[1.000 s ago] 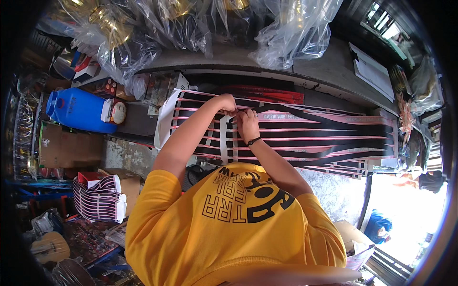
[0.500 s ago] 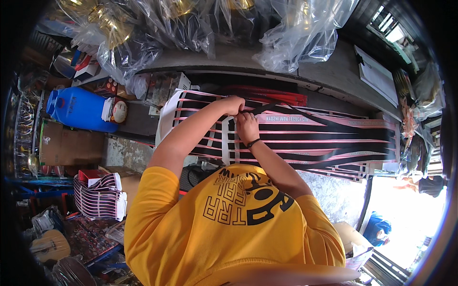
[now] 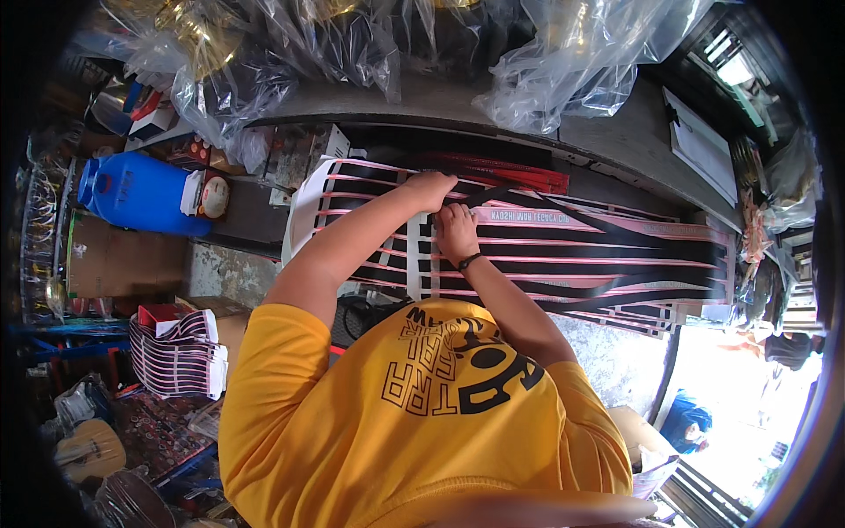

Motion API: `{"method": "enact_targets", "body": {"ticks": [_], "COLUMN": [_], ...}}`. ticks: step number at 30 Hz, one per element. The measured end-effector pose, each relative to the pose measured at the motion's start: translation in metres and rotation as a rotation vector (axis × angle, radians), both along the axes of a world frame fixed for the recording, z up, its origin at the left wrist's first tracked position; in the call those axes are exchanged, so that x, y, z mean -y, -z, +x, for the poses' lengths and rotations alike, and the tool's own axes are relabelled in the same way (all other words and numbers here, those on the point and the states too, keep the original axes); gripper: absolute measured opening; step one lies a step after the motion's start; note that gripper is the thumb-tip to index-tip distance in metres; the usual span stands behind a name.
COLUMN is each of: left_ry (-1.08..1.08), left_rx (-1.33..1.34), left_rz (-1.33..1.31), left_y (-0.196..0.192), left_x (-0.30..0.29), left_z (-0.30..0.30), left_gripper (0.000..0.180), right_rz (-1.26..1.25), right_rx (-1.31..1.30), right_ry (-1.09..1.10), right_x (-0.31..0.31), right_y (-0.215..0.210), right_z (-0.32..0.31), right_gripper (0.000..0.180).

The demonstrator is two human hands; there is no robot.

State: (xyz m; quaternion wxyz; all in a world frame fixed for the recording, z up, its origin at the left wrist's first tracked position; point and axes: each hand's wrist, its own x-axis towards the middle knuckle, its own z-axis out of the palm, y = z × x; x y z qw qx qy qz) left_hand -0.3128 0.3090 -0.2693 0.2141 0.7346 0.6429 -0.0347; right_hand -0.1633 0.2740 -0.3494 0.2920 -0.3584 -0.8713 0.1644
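My left hand (image 3: pixel 433 187) and right hand (image 3: pixel 455 231) pinch a black strip (image 3: pixel 563 211) on the striped sheet (image 3: pixel 563 255); pulling crooked may tear it.

Daylight glare lower right, dim left, fisheye-bent edges w/ dark rim.

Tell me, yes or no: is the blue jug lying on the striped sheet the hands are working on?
No. The blue jug lies off to the left, apart from the black-and-pink striped sheet.
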Motion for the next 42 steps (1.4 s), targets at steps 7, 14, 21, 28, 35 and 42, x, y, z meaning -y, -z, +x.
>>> {"method": "enact_targets", "body": {"ticks": [7,14,21,28,35,42], "left_ry": [0.008,-0.038,-0.368,-0.224,-0.404,-0.68], "left_rx": [0.0,0.053,0.442,0.087,0.398,0.347], "left_rz": [0.027,0.053,0.498,0.711,0.605,0.701], "left_y": [0.003,0.01,0.013,0.014,0.054,0.059], "left_x": [0.003,0.01,0.064,0.128,0.122,0.112], "left_z": [0.002,-0.002,0.002,0.016,0.015,0.028], "left_gripper": [0.049,0.049,0.019,0.026,0.027,0.051], "right_rz": [0.033,-0.132,-0.507,-0.443,-0.413,-0.417], "right_rx": [0.13,-0.04,-0.349,-0.389,-0.369,-0.334], "right_ry": [-0.113,-0.194,0.034,0.049,-0.013,-0.155], "right_x": [0.016,0.047,0.027,0.01,0.007,0.015], "right_y": [-0.031,-0.036,-0.025,-0.027,-0.024,-0.019], "right_z": [0.025,0.046,0.043,0.023,0.018,0.021], "right_gripper": [0.025,0.015,0.008,0.006,0.008,0.009]}}
